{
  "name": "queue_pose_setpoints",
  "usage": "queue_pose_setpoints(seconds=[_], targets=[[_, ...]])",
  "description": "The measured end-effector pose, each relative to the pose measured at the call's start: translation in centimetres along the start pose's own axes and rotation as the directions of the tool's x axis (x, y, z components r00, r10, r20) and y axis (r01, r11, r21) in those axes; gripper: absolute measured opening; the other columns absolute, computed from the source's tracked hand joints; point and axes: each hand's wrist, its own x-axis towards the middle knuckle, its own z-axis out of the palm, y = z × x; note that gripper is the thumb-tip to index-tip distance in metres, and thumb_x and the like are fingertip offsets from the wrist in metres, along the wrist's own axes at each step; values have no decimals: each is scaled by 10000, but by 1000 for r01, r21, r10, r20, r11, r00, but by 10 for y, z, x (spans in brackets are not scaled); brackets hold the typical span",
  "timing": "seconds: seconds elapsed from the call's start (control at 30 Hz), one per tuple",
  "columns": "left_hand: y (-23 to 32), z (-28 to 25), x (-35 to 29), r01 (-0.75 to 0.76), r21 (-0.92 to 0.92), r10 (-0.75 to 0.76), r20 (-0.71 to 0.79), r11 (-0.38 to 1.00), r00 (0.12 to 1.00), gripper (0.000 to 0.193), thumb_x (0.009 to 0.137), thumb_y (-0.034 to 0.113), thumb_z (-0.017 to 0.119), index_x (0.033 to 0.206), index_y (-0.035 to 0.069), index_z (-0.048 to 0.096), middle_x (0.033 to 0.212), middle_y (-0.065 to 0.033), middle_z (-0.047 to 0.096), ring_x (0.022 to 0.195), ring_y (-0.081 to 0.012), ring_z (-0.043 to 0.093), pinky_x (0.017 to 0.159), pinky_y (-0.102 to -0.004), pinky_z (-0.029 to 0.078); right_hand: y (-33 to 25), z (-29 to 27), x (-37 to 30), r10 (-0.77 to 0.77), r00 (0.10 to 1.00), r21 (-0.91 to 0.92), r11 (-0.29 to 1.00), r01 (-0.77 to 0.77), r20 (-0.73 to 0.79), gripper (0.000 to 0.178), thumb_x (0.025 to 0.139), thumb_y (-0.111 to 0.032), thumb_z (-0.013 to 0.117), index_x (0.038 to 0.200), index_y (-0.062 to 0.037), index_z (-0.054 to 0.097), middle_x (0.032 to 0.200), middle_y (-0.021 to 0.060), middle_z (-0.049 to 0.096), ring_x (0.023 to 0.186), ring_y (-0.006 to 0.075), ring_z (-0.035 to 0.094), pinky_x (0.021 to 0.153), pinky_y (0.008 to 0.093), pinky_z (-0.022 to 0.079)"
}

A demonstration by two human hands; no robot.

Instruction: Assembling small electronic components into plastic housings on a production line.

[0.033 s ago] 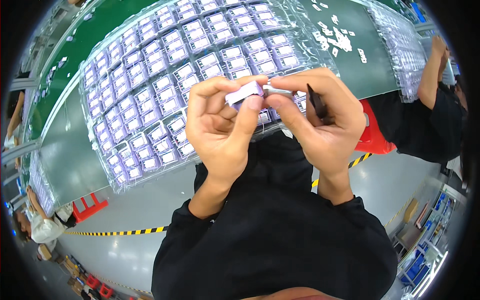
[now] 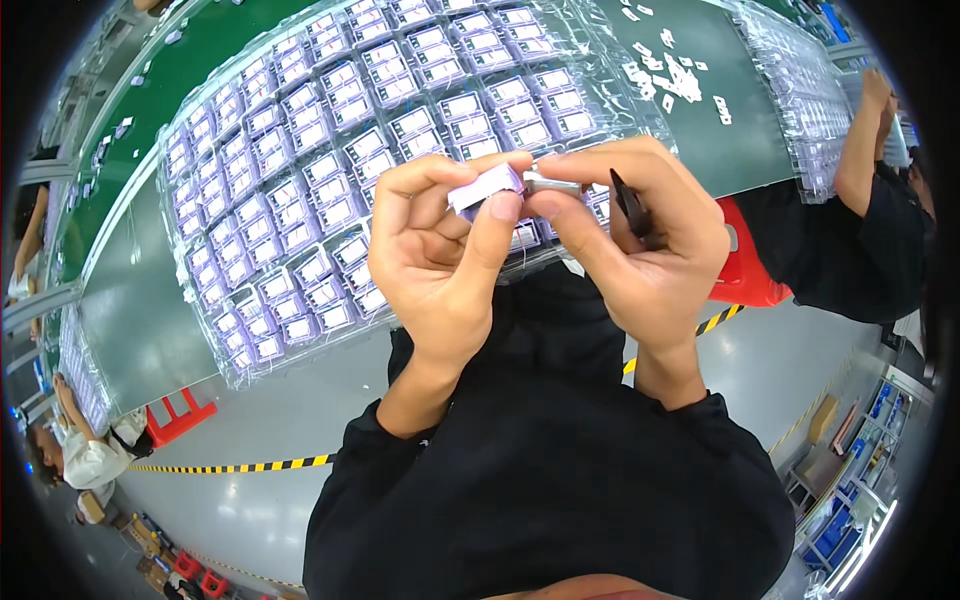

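Note:
Between the thumb and fingers of my left hand (image 2: 435, 250) is a small purple battery pack (image 2: 485, 190) with a white label, held tilted above the tray. My right hand (image 2: 655, 225) pinches a small silvery piece (image 2: 556, 184) close to the pack's right end; whether the two touch is hard to tell. A dark, pointed tool (image 2: 630, 205) rests against the right palm, its kind unclear. A thin red wire hangs below the pack. Under and beyond my hands, a clear plastic tray (image 2: 228, 368) carries rows of similar purple packs (image 2: 330, 190).
The tray lies on a green table (image 2: 140, 310). Small white pieces (image 2: 680, 80) are scattered at the far right, before another clear tray (image 2: 790, 90). A co-worker (image 2: 850, 230) sits on the right beside a red stool (image 2: 745, 265); another person (image 2: 90, 455) is at the left.
Both hands and the battery pack have shifted very slightly to the left. Their hold looks the same.

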Motion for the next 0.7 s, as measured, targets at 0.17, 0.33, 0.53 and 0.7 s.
queue_pose_setpoints(seconds=[0.17,0.33,0.53,0.7], targets=[[1,1,0,11,17,-11,10,1000,1000,272,899,-67,610,1108,-19,442,1079,-275,652,931,-216,685,793,-273,565,-8,-10,2,6,1000,-87,996,-4,15,242,697,80,767,925,16,717,827,99,688,692,150,646,565,233,468],[-5,-2,-2,-108,46,109,-7,993,994,261,887,-47,633,1071,-18,450,1055,-280,660,927,-226,690,803,-295,568,-5,-7,-1,-75,996,-35,996,77,53,240,697,34,799,920,-24,732,837,50,673,543,13,412,449,190,227],[-4,0,-6,-137,47,139,-47,989,989,278,888,-32,633,1071,-15,424,1045,-284,658,922,-282,701,817,-360,586,-5,-1,-13,-246,965,-92,963,254,89,383,653,4,800,1029,-33,743,865,78,657,645,141,649,548,237,518],[-3,2,-6,-181,101,187,-47,978,981,271,902,-28,612,1079,-13,408,1049,-301,647,943,-310,697,815,-379,595,-7,6,-19,-278,957,-121,950,286,81,309,698,7,819,992,19,721,846,132,679,671,181,645,558,262,517]])
